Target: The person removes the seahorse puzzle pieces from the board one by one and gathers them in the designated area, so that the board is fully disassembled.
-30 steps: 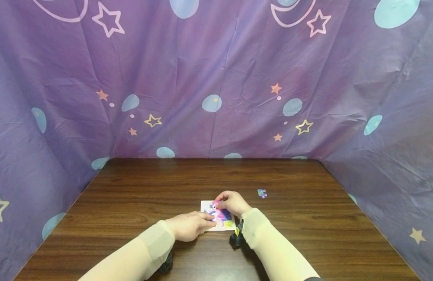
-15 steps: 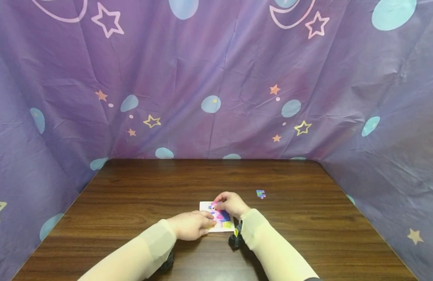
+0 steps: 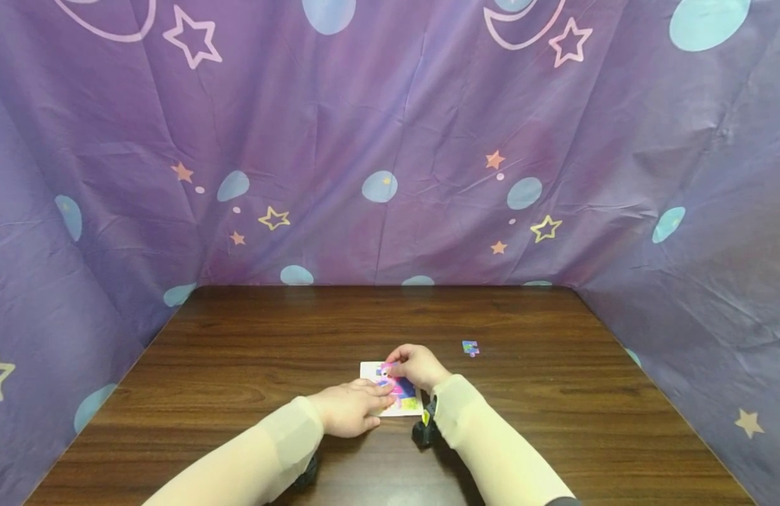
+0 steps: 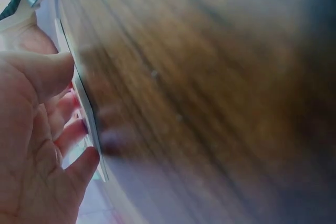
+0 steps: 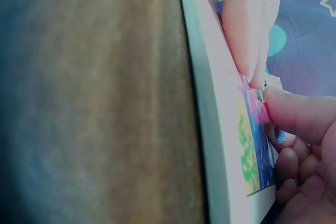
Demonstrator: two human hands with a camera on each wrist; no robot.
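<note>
Puzzle (image 3: 405, 388) on table (image 3: 251, 351), loose piece (image 3: 470, 348) to its right rear, curtain (image 3: 339, 133) behind table

A purple star-patterned cloth (image 3: 339, 126) hangs behind a brown wooden table (image 3: 270, 330).

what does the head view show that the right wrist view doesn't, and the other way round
Only the head view shows the loose puzzle piece, lying on the table beyond the hands, and the pale sleeves.

Only the right wrist view shows the thickness of the puzzle board along its side edge, and the lower fingers of the right hand, curled inward.

Both show part of each hand, the left hand included, plus the board's printed picture, the wooden tabletop and the patterned purple backdrop.
</note>
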